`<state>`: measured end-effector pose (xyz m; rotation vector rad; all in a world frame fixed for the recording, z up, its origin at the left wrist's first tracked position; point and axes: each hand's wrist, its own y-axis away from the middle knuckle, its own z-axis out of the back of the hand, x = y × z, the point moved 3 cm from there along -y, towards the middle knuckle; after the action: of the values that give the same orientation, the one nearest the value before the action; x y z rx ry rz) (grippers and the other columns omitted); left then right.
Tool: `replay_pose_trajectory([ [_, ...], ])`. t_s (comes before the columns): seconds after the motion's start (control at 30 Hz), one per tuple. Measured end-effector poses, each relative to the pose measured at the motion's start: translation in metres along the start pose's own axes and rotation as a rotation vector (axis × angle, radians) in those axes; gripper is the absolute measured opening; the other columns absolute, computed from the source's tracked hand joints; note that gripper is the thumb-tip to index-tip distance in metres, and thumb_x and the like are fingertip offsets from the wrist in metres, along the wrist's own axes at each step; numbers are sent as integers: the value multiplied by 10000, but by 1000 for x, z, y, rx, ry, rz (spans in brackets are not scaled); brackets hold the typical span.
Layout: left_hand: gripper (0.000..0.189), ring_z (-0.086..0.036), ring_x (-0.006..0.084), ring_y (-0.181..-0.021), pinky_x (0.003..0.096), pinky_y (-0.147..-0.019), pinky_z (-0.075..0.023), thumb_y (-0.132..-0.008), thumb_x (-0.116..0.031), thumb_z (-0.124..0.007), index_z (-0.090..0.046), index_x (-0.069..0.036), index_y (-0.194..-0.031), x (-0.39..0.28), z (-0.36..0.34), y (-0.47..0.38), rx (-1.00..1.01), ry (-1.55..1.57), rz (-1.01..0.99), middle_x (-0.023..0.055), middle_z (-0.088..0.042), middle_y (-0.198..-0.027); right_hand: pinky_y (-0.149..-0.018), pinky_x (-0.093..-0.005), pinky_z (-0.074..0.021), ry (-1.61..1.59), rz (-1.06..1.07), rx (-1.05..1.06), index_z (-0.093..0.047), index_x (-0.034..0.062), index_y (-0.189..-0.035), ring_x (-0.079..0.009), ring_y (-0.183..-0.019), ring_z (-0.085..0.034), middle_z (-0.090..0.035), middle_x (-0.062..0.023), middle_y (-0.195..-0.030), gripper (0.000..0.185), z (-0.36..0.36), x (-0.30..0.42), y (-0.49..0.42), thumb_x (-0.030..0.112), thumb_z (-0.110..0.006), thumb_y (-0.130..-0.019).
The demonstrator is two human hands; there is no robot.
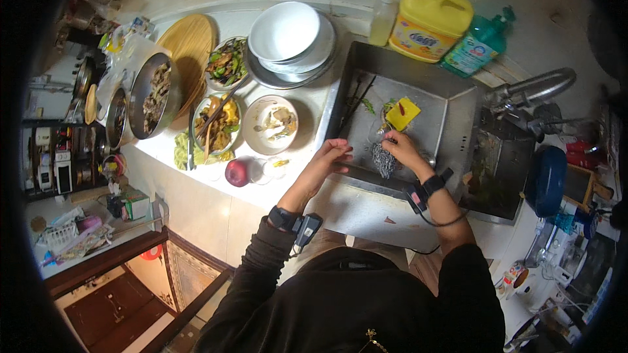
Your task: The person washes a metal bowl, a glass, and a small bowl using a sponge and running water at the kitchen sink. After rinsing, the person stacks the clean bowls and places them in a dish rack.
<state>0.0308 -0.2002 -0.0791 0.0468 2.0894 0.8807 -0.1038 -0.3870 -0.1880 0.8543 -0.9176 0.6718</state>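
Observation:
My right hand (400,149) is over the stainless steel sink (417,93), its fingertips pinching the top of a dark grey and white scrubbing cloth or mesh (384,161). Above it in the sink lies a yellow sponge (403,113) with a dark red bit on it, beside green vegetable scraps. Dark chopsticks (360,98) rest along the sink's left side. My left hand (336,155) hovers at the sink's near left edge, fingers apart, holding nothing.
Left of the sink stand stacked white bowls (284,32), a bowl with food residue (270,125), dishes of cooked food (216,122) and a red onion or fruit (237,172). Soap bottles (431,19) line the back; the faucet (535,86) is at the right.

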Motion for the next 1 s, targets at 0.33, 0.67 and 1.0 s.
replay_pose_trajectory([
  [0.33, 609, -553, 215, -1026, 349, -851, -445, -835, -368, -612, -343, -65, -1289, 19, -87, -64, 159, -188, 17, 110, -549, -1127, -729, -285, -449, -75, 198, -135, -524, 64, -1133, -166, -845, -566, -601, -93, -938, 399, 59, 78, 105, 113, -575, -740],
  [0.67, 660, -550, 259, -835, 340, -730, -483, -643, -154, -782, -414, -98, -1187, -9, -77, -55, -337, -1087, -676, 147, -449, -1029, -825, -352, -461, 204, -188, -859, -496, 69, -1189, -294, -965, -577, -535, -156, -1154, 449, 209, -27, 222, 127, -587, -754],
  [1.0, 580, -554, 180, -716, 325, -663, -507, -701, -212, -774, -402, -74, -1124, -3, -56, -60, -246, -372, -279, 81, -479, -897, -828, -404, -437, 492, -94, -825, -561, 56, -1069, -357, -977, -539, -557, -183, -1006, 309, 198, -34, 196, 152, -599, -778],
])
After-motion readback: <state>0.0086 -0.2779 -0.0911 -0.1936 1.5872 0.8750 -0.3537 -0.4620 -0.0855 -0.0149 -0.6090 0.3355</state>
